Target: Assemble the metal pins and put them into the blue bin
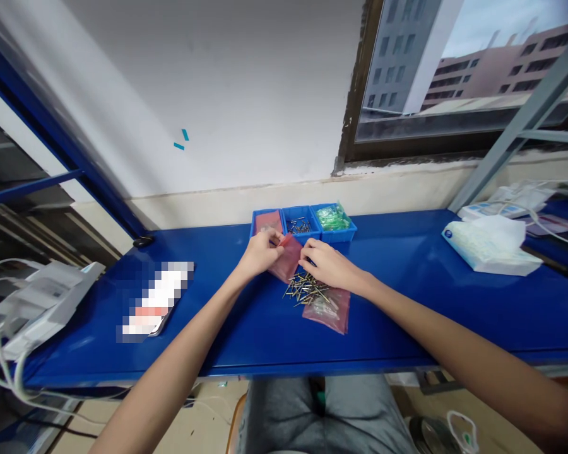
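Between my two hands is a pink plastic bag [286,258], raised over the blue table. My left hand [262,253] pinches its upper left edge. On the other side, my right hand [325,260] has its bent fingers closed at the bag's right edge. Just below lies a loose heap of thin brass-coloured metal pins [305,289]. Partly under the heap and my right wrist, a second pink bag [329,315] lies flat with clear pieces in or on it. Whether the raised bag has anything inside, I cannot tell.
Three joined blue bins stand behind my hands: the left bin [253,224] has pink bags, the middle bin [300,237] small metal parts, the right bin [338,236] green packets. A phone [163,299] and white power strip [52,302] are left, a tissue pack [490,246] right.
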Demonstrator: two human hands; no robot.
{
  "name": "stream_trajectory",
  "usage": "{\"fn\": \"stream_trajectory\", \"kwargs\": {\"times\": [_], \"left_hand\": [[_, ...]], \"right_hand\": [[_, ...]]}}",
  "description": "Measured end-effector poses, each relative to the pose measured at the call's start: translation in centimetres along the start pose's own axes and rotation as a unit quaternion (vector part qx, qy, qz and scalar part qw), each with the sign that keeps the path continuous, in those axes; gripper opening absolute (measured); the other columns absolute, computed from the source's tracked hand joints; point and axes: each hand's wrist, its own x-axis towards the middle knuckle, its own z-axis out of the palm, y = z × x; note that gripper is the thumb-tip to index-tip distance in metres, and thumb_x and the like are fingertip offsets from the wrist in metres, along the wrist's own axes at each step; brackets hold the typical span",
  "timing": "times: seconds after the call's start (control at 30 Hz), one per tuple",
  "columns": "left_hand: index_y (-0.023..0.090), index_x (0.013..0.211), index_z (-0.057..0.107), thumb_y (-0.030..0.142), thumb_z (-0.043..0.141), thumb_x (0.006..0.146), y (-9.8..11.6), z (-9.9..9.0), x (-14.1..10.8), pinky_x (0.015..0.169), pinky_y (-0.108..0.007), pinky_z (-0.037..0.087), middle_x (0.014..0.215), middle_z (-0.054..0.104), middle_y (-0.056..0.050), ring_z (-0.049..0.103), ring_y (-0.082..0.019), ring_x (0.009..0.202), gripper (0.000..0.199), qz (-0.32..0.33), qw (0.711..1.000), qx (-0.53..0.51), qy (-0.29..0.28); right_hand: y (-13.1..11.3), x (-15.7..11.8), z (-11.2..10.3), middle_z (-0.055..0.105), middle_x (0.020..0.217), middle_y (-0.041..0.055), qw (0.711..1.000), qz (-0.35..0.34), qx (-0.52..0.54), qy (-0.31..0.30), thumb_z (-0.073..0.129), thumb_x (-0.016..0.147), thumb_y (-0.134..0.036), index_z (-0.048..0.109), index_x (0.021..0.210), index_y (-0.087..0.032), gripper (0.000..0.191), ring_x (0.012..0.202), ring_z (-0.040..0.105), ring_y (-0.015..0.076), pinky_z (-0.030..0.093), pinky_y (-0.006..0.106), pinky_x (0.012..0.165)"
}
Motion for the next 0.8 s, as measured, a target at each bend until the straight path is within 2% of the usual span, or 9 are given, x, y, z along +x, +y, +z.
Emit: {"fn": "stream_trajectory", "kwargs": {"times": [0.13,0.27,0.33,0.37,0.47,0.6,0.73,0.8], "left_hand": [[0.016,0.085,0.061,0.012,0.055,0.071,0.1,0.0,0.1,0.069,-0.027,0.047,0.080,0.066,-0.001,0.059,-0.014,0.070,0.016,0.054,0.996,-0.051,0.046],[0.018,0.089,0.055,0.016,0.060,0.071,0.1,0.1,0.4,0.067,-0.026,0.047,0.080,0.062,-0.001,0.057,-0.013,0.069,0.019,0.039,0.982,-0.169,0.069],[0.018,0.091,0.053,0.017,0.063,0.071,0.1,0.2,0.5,0.068,-0.025,0.047,0.084,0.061,-0.001,0.057,-0.012,0.070,0.022,0.029,0.970,-0.234,0.061],[0.017,0.092,0.052,0.017,0.064,0.071,0.2,0.4,0.4,0.069,-0.025,0.047,0.086,0.060,-0.002,0.057,-0.011,0.071,0.024,0.023,0.964,-0.258,0.057],[0.017,0.096,0.049,0.019,0.068,0.071,0.3,0.8,0.3,0.070,-0.025,0.048,0.088,0.058,-0.002,0.056,-0.011,0.074,0.031,0.001,0.956,-0.287,0.067],[0.020,0.091,0.044,0.020,0.069,0.074,0.2,1.3,0.0,0.071,-0.024,0.049,0.092,0.057,-0.002,0.056,-0.012,0.078,0.030,0.035,0.965,-0.226,0.124],[0.019,0.097,0.048,0.013,0.050,0.086,0.3,1.1,-0.3,0.062,-0.022,0.046,0.092,0.059,-0.001,0.053,-0.009,0.065,0.012,0.098,0.981,-0.134,0.101],[0.019,0.104,0.053,0.005,0.042,0.085,0.3,0.9,-0.4,0.067,-0.024,0.048,0.096,0.063,-0.003,0.056,-0.010,0.068,0.026,0.142,0.984,-0.071,0.086]], "right_hand": [[0.2,0.3,-0.1,0.062,0.094,0.0102,0.999,0.030,0.010,0.039,0.052,0.098,-0.026,0.065,0.085,-0.016,0.020,0.090,0.060,0.0226,0.045,0.035,0.081],[0.5,0.9,-0.6,0.068,0.086,0.0075,0.991,0.046,0.096,0.084,0.057,0.095,-0.028,0.066,0.085,-0.017,0.018,0.083,0.062,0.0211,0.046,0.035,0.080],[0.5,1.1,-0.7,0.070,0.088,0.0061,0.972,0.071,0.197,0.102,0.063,0.091,-0.028,0.066,0.095,-0.018,0.011,0.082,0.065,0.0198,0.048,0.034,0.078],[0.6,1.2,-0.8,0.071,0.090,0.0056,0.957,0.084,0.255,0.107,0.065,0.088,-0.026,0.065,0.099,-0.018,0.014,0.081,0.066,0.0192,0.050,0.033,0.076],[0.6,1.4,-0.8,0.070,0.084,0.0032,0.906,0.103,0.402,0.086,0.063,0.085,-0.020,0.062,0.102,-0.019,0.017,0.072,0.065,0.0163,0.050,0.029,0.066],[0.5,1.4,-0.8,0.062,0.068,-0.0010,0.866,0.129,0.477,0.076,0.061,0.084,-0.020,0.058,0.094,-0.020,0.012,0.058,0.057,0.0128,0.046,0.027,0.055],[0.5,1.5,-0.9,0.064,0.073,-0.0019,0.842,0.173,0.495,0.125,0.062,0.081,-0.017,0.052,0.111,-0.021,0.032,0.060,0.057,0.0132,0.046,0.027,0.056],[0.5,1.5,-1.0,0.065,0.079,-0.0003,0.836,0.179,0.499,0.142,0.062,0.081,-0.017,0.049,0.118,-0.021,0.040,0.065,0.060,0.0141,0.048,0.028,0.059]]}}
